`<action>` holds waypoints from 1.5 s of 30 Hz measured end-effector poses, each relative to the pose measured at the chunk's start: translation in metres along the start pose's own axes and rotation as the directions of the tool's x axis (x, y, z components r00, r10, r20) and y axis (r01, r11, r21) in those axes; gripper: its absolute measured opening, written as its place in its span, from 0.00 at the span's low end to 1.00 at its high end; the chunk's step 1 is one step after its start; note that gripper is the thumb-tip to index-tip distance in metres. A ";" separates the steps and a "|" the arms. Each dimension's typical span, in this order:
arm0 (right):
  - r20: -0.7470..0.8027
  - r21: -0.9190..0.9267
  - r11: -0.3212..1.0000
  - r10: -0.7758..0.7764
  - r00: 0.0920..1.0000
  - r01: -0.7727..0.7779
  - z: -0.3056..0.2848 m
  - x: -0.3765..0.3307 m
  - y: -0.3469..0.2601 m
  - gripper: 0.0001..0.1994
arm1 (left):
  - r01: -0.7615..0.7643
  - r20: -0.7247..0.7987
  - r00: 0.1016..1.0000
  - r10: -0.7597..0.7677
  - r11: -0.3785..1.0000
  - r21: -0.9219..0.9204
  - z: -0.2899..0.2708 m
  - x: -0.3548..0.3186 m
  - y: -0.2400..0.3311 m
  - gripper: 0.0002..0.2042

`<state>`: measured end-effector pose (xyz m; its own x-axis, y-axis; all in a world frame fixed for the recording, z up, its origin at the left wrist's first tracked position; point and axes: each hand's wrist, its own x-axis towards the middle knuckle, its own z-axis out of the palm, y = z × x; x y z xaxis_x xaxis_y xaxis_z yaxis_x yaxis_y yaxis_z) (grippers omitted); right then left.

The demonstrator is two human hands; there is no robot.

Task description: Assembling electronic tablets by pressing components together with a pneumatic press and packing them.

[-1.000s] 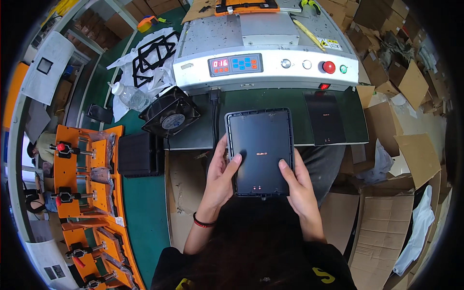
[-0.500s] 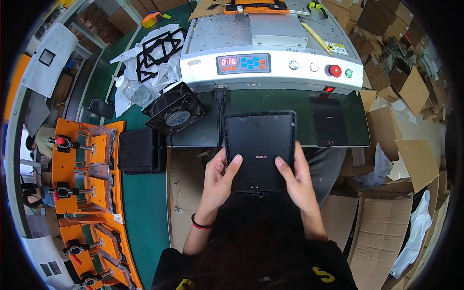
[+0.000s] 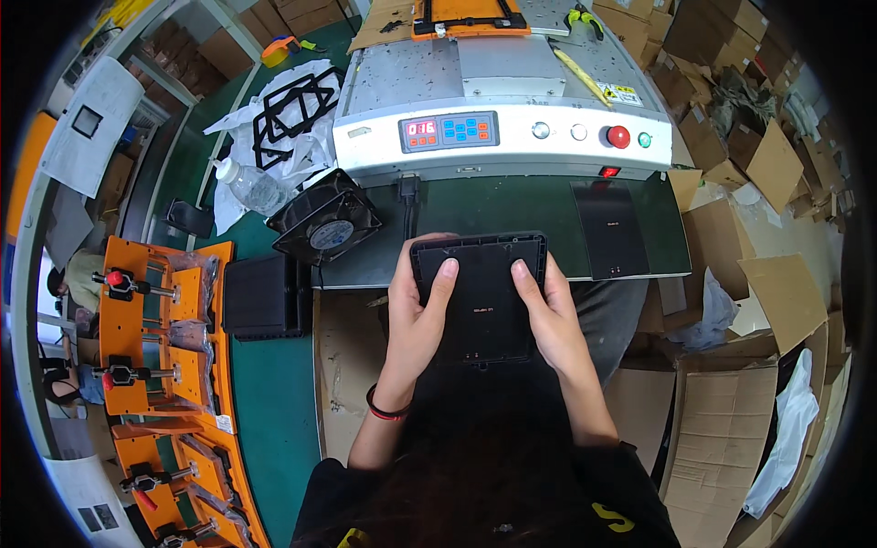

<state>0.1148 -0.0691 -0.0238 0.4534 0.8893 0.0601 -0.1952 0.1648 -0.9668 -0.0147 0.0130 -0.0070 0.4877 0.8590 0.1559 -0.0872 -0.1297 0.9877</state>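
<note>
Between my two hands is a black rectangular plastic panel (image 3: 481, 306) with a raised rim, held over my lap in front of the bench edge. My left hand (image 3: 420, 315) grips its left side, thumb pressed on the face near the top. On the opposite side my right hand (image 3: 551, 315) holds it the same way, with its thumb on the upper face. The other fingers go behind the panel and are partly hidden. A flat black sheet (image 3: 610, 230) lies on the bench to the right, reaching the front edge.
Behind stands a white machine (image 3: 512, 137) with a lit control panel and red button. To the left are a black fan (image 3: 327, 219), a plastic bottle (image 3: 256, 187), stacked black trays (image 3: 265, 297) and orange clamp fixtures (image 3: 164, 329). Cardboard boxes (image 3: 722, 438) fill the right side.
Both thumbs have moved up the panel's face, from its middle to near the top. The panel sits slightly lower and more to the left in view, its top edge tilted differently.
</note>
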 end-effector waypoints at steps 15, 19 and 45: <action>-0.163 -0.068 0.996 -0.062 0.985 0.051 -0.002 -0.001 0.022 0.12 | 0.042 -0.048 0.998 -0.039 0.997 0.065 0.009 -0.005 -0.022 0.12; -0.203 0.272 0.960 0.132 0.970 -0.074 -0.011 0.004 0.011 0.13 | 0.182 0.087 0.981 -0.172 0.974 -0.138 0.003 -0.019 -0.026 0.19; 0.459 -0.136 0.968 0.249 0.853 -0.210 0.090 -0.029 0.031 0.14 | -0.171 -0.399 0.911 -0.100 0.789 -0.590 -0.071 -0.091 -0.031 0.22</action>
<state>0.0171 -0.0514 -0.0335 -0.0618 0.9952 -0.0756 -0.1660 -0.0850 -0.9825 -0.1183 -0.0261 -0.0522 0.1067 0.9935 0.0383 -0.6647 0.0426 0.7459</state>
